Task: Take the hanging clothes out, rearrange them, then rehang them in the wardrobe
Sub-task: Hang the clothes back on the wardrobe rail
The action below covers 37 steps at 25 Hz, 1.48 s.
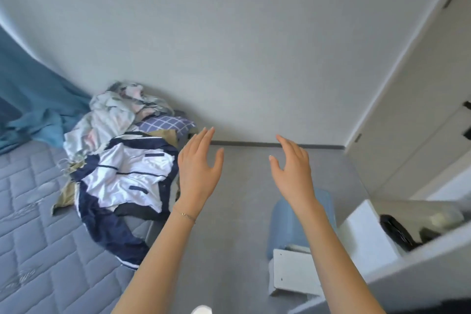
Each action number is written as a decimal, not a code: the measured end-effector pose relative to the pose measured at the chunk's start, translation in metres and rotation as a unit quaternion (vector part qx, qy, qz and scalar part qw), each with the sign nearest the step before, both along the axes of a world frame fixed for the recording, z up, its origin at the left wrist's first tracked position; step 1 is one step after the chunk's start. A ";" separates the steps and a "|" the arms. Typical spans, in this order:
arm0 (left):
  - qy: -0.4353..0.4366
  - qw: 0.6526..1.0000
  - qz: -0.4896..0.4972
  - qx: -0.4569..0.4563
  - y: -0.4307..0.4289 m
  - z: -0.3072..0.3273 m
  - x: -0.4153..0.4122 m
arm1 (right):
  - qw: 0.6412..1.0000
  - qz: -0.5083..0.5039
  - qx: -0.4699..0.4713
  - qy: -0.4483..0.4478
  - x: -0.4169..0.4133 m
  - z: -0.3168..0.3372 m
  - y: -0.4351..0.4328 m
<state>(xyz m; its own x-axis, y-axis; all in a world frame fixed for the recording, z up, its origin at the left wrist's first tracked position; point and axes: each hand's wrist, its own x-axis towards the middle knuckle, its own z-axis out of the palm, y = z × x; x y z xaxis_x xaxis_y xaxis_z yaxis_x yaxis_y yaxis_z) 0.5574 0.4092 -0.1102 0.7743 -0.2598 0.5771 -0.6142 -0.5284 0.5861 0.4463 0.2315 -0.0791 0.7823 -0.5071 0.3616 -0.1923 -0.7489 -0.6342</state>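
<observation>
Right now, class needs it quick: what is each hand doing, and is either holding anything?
Left hand: open, fingers straight, holding nothing.
Right hand: open, fingers relaxed, holding nothing.

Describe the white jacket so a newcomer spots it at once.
Find the grey quilted mattress at left; a heap of clothes lies on its right edge. The shiny white satin jacket with navy trim tops it, nearer than the pale crumpled fabrics.
</observation>
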 end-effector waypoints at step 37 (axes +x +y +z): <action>0.174 0.835 0.520 -0.040 0.260 -0.129 0.445 | 0.789 0.590 -0.038 0.170 0.667 -0.099 0.255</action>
<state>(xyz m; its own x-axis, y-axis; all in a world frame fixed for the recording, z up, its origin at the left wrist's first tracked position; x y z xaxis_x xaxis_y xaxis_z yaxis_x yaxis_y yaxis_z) 1.0026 0.6694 -0.2389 0.6821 0.6860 0.2531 0.3679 -0.6211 0.6920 1.1137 0.4868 -0.1783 0.7521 0.6587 0.0233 0.5167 -0.5673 -0.6412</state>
